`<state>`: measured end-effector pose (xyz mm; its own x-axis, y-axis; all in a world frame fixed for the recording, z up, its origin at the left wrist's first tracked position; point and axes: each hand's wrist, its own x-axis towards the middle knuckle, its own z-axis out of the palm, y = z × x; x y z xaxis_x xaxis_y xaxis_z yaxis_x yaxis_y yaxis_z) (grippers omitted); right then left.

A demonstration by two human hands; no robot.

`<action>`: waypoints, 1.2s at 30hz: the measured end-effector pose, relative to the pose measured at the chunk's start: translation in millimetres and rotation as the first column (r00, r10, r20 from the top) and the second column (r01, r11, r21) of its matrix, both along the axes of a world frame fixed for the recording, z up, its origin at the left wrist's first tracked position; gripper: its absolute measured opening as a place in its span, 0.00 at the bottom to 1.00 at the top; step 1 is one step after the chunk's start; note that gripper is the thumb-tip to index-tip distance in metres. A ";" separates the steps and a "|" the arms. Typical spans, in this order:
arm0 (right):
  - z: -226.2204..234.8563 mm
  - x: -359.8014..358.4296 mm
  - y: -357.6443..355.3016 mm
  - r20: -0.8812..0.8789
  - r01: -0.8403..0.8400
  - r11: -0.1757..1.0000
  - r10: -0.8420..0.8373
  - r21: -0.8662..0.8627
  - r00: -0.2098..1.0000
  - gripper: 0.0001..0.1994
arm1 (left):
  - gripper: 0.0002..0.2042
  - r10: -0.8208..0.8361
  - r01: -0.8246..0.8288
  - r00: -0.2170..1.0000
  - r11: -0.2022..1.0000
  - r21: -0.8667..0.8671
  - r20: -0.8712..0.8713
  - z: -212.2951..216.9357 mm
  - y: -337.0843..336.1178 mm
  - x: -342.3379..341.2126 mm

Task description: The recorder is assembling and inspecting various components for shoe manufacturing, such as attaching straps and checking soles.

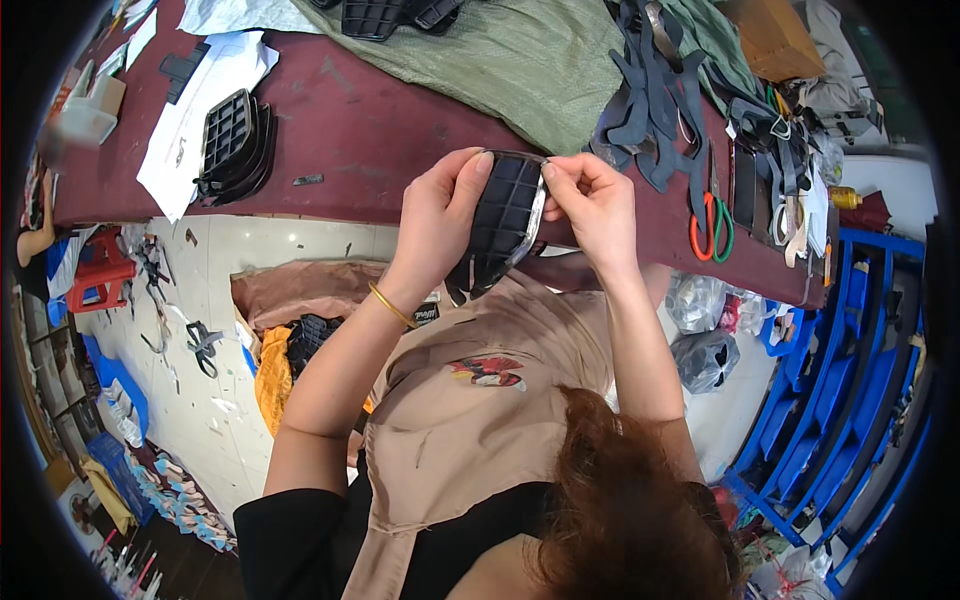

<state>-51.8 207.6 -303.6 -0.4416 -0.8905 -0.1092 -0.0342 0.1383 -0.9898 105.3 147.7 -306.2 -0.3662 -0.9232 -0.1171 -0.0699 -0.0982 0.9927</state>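
Between my hands, at the near edge of the table, is a black grid-patterned pad point(500, 218) with rounded corners and a shiny pale edge along its right side. My left hand point(445, 205) grips its left upper edge, the thumb lying on top. My right hand point(598, 205) pinches the upper right corner, with thumb and forefinger pressed together on the rim. The lower end of the pad hangs in front of my apron. To the left on the table rests a stack of similar black grid pads point(238, 145). The fingers behind the pad are hidden.
The dark red table point(350, 120) bears white paper point(205, 115), green cloth point(490, 65), dark grey strap pieces point(650, 100) and scissors point(712, 225) with red and green handles. Blue racking point(830, 370) stands at right; a red stool point(100, 270) is at left.
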 end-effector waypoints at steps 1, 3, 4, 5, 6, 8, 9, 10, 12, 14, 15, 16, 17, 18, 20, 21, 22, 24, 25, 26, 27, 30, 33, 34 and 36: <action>-1.9 -0.9 0.0 0.016 0.003 1.000 -0.002 -0.003 1.000 0.07 | 0.14 -0.004 0.005 1.000 0.999 -0.032 0.026 1.7 2.5 -1.4; -7.8 1.1 -1.1 0.045 0.044 0.999 -0.044 0.012 0.998 0.06 | 0.14 -0.010 0.013 0.999 0.998 -0.064 0.051 4.4 9.7 -3.9; -11.9 3.4 -2.6 0.076 0.081 0.996 -0.083 0.026 0.994 0.06 | 0.14 -0.007 0.018 0.995 0.994 -0.110 0.098 6.4 14.4 -4.6; -20.7 6.2 -4.2 0.051 0.111 0.993 -0.109 -0.041 0.993 0.06 | 0.14 -0.002 0.025 0.990 0.987 -0.157 0.144 7.3 16.6 -6.1; -24.1 9.1 -4.1 0.050 0.114 0.993 -0.112 -0.042 0.992 0.06 | 0.14 -0.005 0.028 0.990 0.987 -0.157 0.142 3.3 17.1 -8.4; -26.3 20.0 -0.5 0.109 0.135 0.986 -0.125 -0.099 0.986 0.08 | 0.14 0.118 -0.122 0.992 0.976 -0.181 -0.034 -5.9 18.0 -8.7; -23.8 26.2 1.8 0.022 0.086 0.996 -0.086 0.005 0.996 0.12 | 0.14 0.153 -0.162 0.982 0.984 -0.071 -0.113 -7.8 12.5 -8.0; -33.2 32.2 7.7 -0.067 0.070 0.995 -0.075 -0.077 0.995 0.16 | 0.15 0.146 -0.144 0.974 0.989 0.021 -0.172 -2.6 10.3 -9.2; -29.3 50.4 26.0 -0.058 -0.028 0.990 0.037 0.142 0.998 0.14 | 0.16 0.262 -0.269 0.949 0.963 -0.017 -0.174 -8.3 2.5 -7.0; -15.2 66.4 36.4 0.567 -0.208 0.938 0.015 0.277 0.824 0.12 | 0.16 0.258 -0.257 0.947 0.966 0.033 -0.192 -12.2 -5.7 -2.9; -15.3 67.6 36.5 0.693 -0.234 0.955 0.045 0.180 0.720 0.09 | 0.15 0.254 -0.241 0.944 0.967 0.086 -0.212 -13.4 -9.2 -0.1; -14.1 67.7 34.7 0.699 -0.246 0.955 0.060 0.168 0.713 0.09 | 0.15 0.262 -0.252 0.943 0.965 0.074 -0.206 -14.0 -12.2 2.7; -12.0 66.7 32.6 0.769 -0.261 0.954 0.057 0.145 0.636 0.08 | 0.15 0.230 -0.239 0.963 0.970 -0.048 -0.139 -14.5 -14.4 4.3; -10.7 66.0 30.6 0.832 -0.275 0.954 0.054 0.120 0.552 0.08 | 0.14 0.206 -0.215 0.976 0.962 -0.168 -0.066 -15.5 -17.2 6.3; -10.4 67.2 28.5 0.872 -0.307 0.947 0.070 0.095 0.485 0.17 | 0.13 0.204 -0.210 0.978 0.956 -0.205 -0.050 -17.0 -34.2 18.3; -6.0 67.5 29.3 0.872 -0.362 0.932 0.172 0.007 0.458 0.22 | 0.13 0.231 -0.194 0.972 0.899 -0.393 0.049 -14.4 -51.9 33.4; -0.3 66.9 32.4 0.864 -0.411 0.909 0.265 -0.075 0.429 0.28 | 0.13 0.271 -0.149 0.952 0.815 -0.560 0.141 -10.1 -69.9 50.5; 5.0 62.1 42.1 0.826 -0.434 0.894 0.325 -0.110 0.460 0.36 | 0.13 0.534 -0.229 0.759 0.755 -0.614 0.374 31.9 -118.5 94.4; 2.0 57.5 46.6 0.769 -0.448 0.890 0.345 -0.087 0.538 0.35 | 0.15 0.547 -0.286 0.777 0.747 -0.600 0.311 44.7 -140.8 116.4; 1.2 54.2 49.5 0.701 -0.466 0.882 0.373 -0.066 0.607 0.35 | 0.14 0.591 -0.252 0.755 0.661 -0.707 0.284 41.0 -170.5 151.3; -0.7 50.7 52.1 0.723 -0.419 0.907 0.314 -0.037 0.615 0.30 | 0.14 0.551 -0.269 0.781 0.721 -0.639 0.293 37.5 -189.8 172.9; -11.9 36.8 57.0 0.671 -0.381 0.924 0.270 0.020 0.691 0.24 | 0.11 0.396 -0.208 0.858 0.850 -0.485 0.326 22.3 -191.7 165.0; -6.4 35.1 60.0 0.568 -0.335 0.938 0.225 0.094 0.791 0.16 | 0.10 0.303 -0.131 0.898 0.876 -0.463 0.319 -8.7 -185.6 139.5; -5.8 33.0 60.5 0.465 -0.357 0.923 0.255 0.145 0.848 0.15 | 0.10 0.299 -0.080 0.878 0.861 -0.503 0.373 -21.7 -186.9 140.3; -14.7 21.3 65.9 0.239 -0.328 0.925 0.281 0.189 0.930 0.13 | 0.09 0.343 0.143 0.714 0.782 -0.606 0.611 -20.8 -176.2 132.2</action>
